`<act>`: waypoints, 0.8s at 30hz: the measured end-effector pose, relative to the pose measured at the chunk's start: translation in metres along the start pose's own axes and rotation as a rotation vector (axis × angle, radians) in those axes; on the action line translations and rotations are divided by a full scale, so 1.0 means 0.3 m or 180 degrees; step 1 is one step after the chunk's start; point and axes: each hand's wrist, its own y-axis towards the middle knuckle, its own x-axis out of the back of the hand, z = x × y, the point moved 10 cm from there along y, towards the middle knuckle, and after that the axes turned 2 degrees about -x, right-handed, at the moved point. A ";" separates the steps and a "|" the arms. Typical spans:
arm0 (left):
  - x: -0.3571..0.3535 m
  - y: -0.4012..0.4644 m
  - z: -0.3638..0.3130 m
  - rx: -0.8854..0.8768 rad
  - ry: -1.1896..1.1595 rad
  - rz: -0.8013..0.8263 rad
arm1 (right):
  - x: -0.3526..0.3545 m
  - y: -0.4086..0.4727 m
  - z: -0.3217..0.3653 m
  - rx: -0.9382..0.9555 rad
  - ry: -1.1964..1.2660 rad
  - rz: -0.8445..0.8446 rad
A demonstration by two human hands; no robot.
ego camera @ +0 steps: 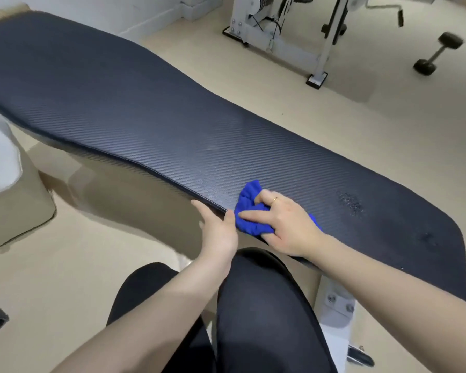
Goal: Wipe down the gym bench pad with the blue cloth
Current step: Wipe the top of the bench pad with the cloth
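Observation:
A long dark bench pad point(151, 117) with a ribbed texture runs from the far left to the near right. A crumpled blue cloth point(249, 208) lies on its near edge. My right hand point(283, 222) grips the cloth, fingers curled over it, and presses it on the pad. My left hand point(217, 230) holds the pad's near edge just left of the cloth, thumb on top and fingers under the rim. A wet, speckled patch point(350, 203) shows on the pad to the right of the cloth.
My legs in dark trousers point(253, 305) are below the pad. A white machine frame point(280, 30) and a black dumbbell point(437, 53) stand on the beige floor beyond the bench. A pale cushioned object point(0, 157) sits at the left.

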 end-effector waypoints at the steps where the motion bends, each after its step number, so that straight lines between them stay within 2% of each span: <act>1: -0.005 0.003 0.006 0.0069 0.0001 -0.0017 | -0.005 -0.025 0.008 0.0127 -0.0052 0.0119; 3: -0.010 0.015 0.015 0.0152 0.0038 -0.0076 | 0.032 -0.030 -0.077 -0.0066 -0.0206 -0.0057; 6: -0.024 0.020 0.013 0.0273 -0.0155 -0.0118 | 0.134 -0.017 -0.335 -0.1604 -0.0299 -0.0763; 7: -0.030 0.020 0.010 0.0311 -0.0259 -0.0143 | 0.140 -0.017 -0.394 -0.2051 -0.0413 -0.0764; 8: -0.034 0.020 0.012 0.0367 -0.0373 -0.0170 | 0.136 -0.006 -0.416 -0.2226 -0.0600 -0.0637; 10: -0.035 0.010 0.009 0.0357 -0.0539 -0.0202 | 0.120 0.013 -0.391 -0.2038 -0.0788 -0.0349; 12: -0.028 0.005 0.018 0.0302 -0.0714 -0.0200 | 0.096 0.014 -0.324 -0.1601 -0.0620 -0.0067; 16: -0.019 -0.006 0.012 0.0292 -0.0857 -0.0307 | 0.019 -0.043 -0.099 -0.0205 -0.0525 0.0354; 18: -0.025 -0.012 0.009 0.0347 -0.0961 -0.0372 | 0.021 -0.038 -0.129 -0.0105 -0.0599 0.0366; 19: -0.028 -0.018 0.007 0.0342 -0.0986 -0.0388 | 0.046 -0.019 -0.192 -0.0360 -0.0662 0.0215; 22: -0.031 -0.018 0.005 0.0301 -0.1056 -0.0407 | 0.130 0.023 -0.451 -0.1987 -0.0718 -0.0204; 24: -0.028 -0.007 0.013 0.0260 -0.1119 -0.0450 | 0.138 0.043 -0.478 -0.2517 -0.0703 -0.0295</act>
